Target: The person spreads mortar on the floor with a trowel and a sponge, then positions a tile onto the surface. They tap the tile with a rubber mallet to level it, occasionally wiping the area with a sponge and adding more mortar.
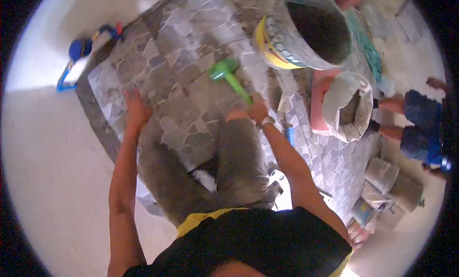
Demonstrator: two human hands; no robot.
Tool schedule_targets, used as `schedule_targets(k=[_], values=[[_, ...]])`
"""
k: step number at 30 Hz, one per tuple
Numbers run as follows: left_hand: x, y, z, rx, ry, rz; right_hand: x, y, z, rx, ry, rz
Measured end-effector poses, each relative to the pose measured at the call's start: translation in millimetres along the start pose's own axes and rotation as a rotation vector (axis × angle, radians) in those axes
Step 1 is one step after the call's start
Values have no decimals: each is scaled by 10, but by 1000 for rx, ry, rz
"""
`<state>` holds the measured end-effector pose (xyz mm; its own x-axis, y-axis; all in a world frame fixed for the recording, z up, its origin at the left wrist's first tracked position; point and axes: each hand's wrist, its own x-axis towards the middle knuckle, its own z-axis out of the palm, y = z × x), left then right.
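Note:
My right hand (258,108) is wrapped round the handle of a green mallet (236,87). The mallet's head points up and away over the patterned stone-look floor tiles (193,102), slightly blurred. To the left, my left hand (137,109) rests low over the tiles near their edge, fingers stretched apart and nothing in them. Between my hands are my knees in dusty trousers, bent close over the floor.
A large bucket (270,45) of dark mix stands ahead right, beside an open white sack (334,109). A blue-handled tool (290,135) lies nearer. Blue tools (79,49) are by the left wall. Another person (420,126) is at right; bags (382,174) sit behind.

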<state>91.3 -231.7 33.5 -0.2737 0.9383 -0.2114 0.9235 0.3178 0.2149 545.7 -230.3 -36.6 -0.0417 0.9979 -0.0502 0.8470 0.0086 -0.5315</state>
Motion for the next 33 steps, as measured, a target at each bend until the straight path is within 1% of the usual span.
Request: schedule_targets(k=[1, 2, 3, 5, 6, 7, 8, 9, 10, 11, 12, 13, 14, 15, 16, 18, 19, 21, 23, 25, 28, 30, 31, 33], values=[[86, 304, -82, -135, 48, 159, -19, 70, 113, 27, 34, -12], [143, 903, -414, -263, 174, 376, 5, 132, 195, 3, 34, -26], [144, 1699, -902, -391, 297, 590, 4, 175, 251, 19, 62, -9], [129, 3016, -1650, -688, 243, 852, -65, 210, 338, 48, 108, 22], [188, 3559, -1856, -708, 198, 1030, -29, 183, 292, 63, 115, 12], [312, 4055, -1898, -726, 144, 1199, 14, 108, 150, 78, 115, 3], [478, 4483, -1778, -593, -4, 1245, 13, 60, 78, 93, 109, -5], [693, 4905, -1650, -460, -152, 1287, -20, 126, 205, 85, 135, -5], [972, 5283, -1385, -226, -238, 1389, -43, 258, 432, 74, 164, -5], [1230, 5601, -1038, 13, -317, 1476, -14, 246, 371, 73, 172, -24], [1376, 5883, -768, 269, -486, 1413, 4, 249, 335, 71, 180, -43], [1496, 6119, -508, 525, -647, 1323, 37, 215, 215, 92, 122, -5], [1604, 6267, -286, 687, -757, 1258, 57, 184, 153, 116, 62, 29], [1637, 6367, -106, 731, -802, 1227, 87, 115, 67, 144, 2, 60], [1670, 6431, 25, 718, -813, 1215, 90, -9, -92, 199, -17, 152], [1734, 6533, 231, 667, -841, 1200, 59, 142, 178, 136, 49, 73], [1747, 6579, 272, 643, -853, 1203, 50, 179, 216, 100, 80, 42], [1801, 6633, 336, 607, -882, 1201, 12, 171, 239, 144, 65, 108], [1844, 6631, 362, 569, -903, 1200, 28, 67, 85, 203, -15, 173], [1845, 6599, 363, 518, -913, 1198, 117, 44, -97, 267, -148, 224], [1796, 6543, 340, 419, -920, 1201, 150, 61, -62, 232, 56, 17], [1762, 6476, 309, 319, -919, 1207, -16, 245, 273, 135, 52, 48], [1752, 6446, 276, 263, -907, 1214, -78, 309, 323, 105, 56, 54], [1750, 6435, 152, 144, -846, 1234, -125, 337, 224, 81, 87, 24]])
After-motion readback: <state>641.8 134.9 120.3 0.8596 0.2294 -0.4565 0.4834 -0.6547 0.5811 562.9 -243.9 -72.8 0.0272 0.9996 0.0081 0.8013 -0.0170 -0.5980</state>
